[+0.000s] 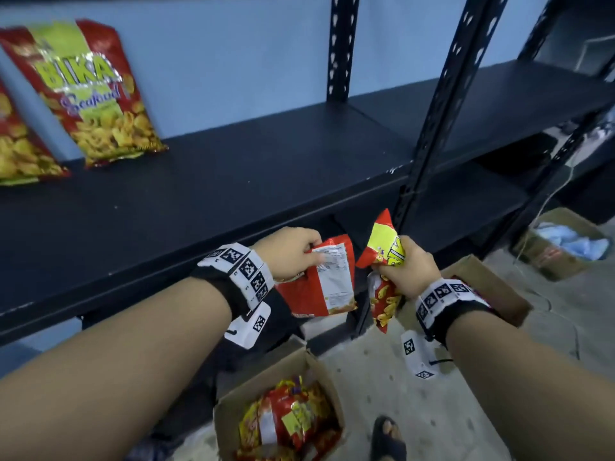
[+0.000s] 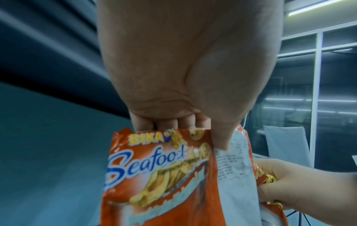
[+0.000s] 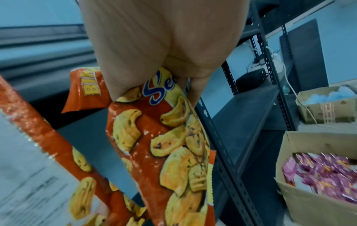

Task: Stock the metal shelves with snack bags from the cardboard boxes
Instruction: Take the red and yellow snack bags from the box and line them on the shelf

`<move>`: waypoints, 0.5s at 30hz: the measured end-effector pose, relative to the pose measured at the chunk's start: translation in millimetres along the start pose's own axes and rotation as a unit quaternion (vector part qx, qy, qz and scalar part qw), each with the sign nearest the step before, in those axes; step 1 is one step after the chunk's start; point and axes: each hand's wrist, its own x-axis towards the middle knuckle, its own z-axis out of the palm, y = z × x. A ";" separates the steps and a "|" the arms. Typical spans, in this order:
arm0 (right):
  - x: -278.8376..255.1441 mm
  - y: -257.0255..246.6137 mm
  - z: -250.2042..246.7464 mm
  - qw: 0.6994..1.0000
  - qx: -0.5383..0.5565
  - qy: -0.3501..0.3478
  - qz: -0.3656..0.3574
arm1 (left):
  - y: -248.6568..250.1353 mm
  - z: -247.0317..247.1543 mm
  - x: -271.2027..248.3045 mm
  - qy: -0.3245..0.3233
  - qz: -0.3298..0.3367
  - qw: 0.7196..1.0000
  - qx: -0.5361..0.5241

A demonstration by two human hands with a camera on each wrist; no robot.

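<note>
Open cardboard box at my feet (image 1: 229, 405): lying nearest me on the floor, showing more red and yellow snack bags inside.
Left hand (image 1: 288, 252): I am pinching the top edge of a red foil snack bag with a white printed back panel (image 1: 321, 281); thumb on the back, fingers curled over the front, nothing loose.
Left bag's axis: hanging roughly upright below my fingers, top seam up, back label facing me.
Right hand (image 1: 407, 271): I am clutching a red and yellow crinkled snack bag printed with crackers (image 1: 382, 261) round its middle, fingers wrapped tight, squeezing it.
Right bag's axis: tilting, top end up and leftwards, bottom end dangling below my fist.
Gap between the bags: they are hanging just beside each other, whether touching I cannot tell.
Black metal shelf board (image 1: 233, 168): lying ahead of and above both hands, past its front lip; the left hand looks nearer the bare stretch.
Standing red and green seafood snack bag (image 1: 90, 91): leaning upright at the back left of that shelf, well apart from my hands; I judge the next bags belong to its right.
</note>
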 end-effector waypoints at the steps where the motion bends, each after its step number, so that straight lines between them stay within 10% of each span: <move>1: 2.4 -6.2 -11.8 1.000 0.007 0.016 -0.007 | 7.7 -12.6 0.1 0.018 0.011 1.000 0.003; 15: 30.2 -114.7 -129.9 0.977 0.045 0.174 -0.114 | 38.9 -162.1 -1.4 0.262 0.036 0.962 -0.070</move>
